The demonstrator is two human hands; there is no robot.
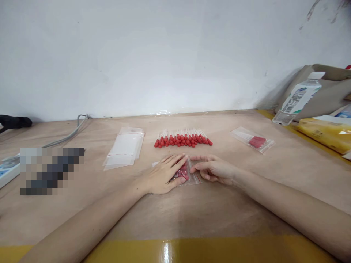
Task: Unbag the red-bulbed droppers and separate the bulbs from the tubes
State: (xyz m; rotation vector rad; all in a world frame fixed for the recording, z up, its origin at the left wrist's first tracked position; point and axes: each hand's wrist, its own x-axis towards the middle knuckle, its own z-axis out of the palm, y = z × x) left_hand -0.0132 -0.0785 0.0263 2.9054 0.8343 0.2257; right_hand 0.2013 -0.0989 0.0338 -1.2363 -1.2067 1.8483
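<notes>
My left hand [167,174] lies flat with its fingers outstretched on a small clear zip bag [195,177]. Red-headed sticks [183,171] show inside this bag; much of it is hidden beneath the hand. At the bag's right, zipped end is my right hand [212,168], index finger extended and the other fingers partly bent, with no clear grip on the plastic. Just beyond the hands, a row of loose white sticks with red heads [182,139] lies on the table, heads toward me.
Flat, clear zip bags [124,146] are stacked on the left. Another bag of red-headed sticks [253,140] lies on the right. Farther right are a leaning plastic bottle [300,98] and a yellow packet [326,133]. A grey cable [67,137] and a power strip [9,171] are at far left.
</notes>
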